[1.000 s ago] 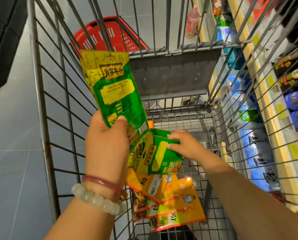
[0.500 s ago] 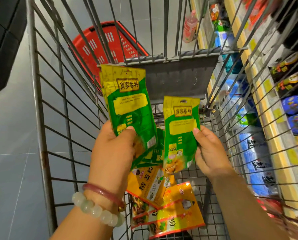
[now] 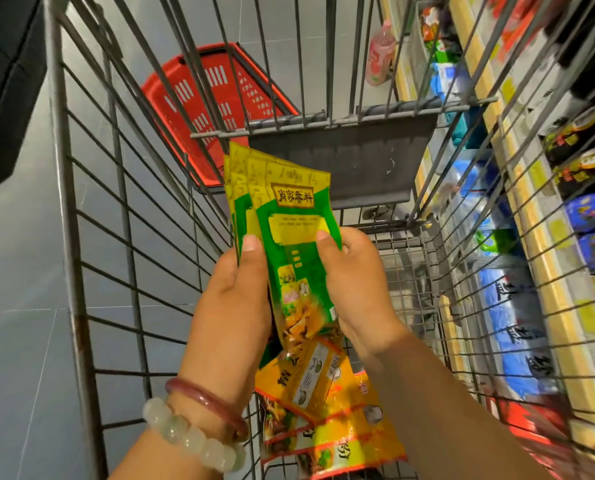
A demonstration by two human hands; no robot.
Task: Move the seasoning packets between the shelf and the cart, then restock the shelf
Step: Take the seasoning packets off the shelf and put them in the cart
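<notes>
Both hands pinch the fanned green packets [image 3: 289, 244] above the cart [image 3: 92, 237]: left hand [image 3: 235, 299] w/ thumb on front, right hand [image 3: 355, 289] likewise. Risk: slick stack slides apart (fan's already uneven) & drops onto the yellow packets [image 3: 327, 420] below.

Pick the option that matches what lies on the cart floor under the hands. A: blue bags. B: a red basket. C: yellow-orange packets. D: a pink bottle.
C: yellow-orange packets lie on the cart floor below the green packets, which the left hand and right hand hold fanned together.
</notes>
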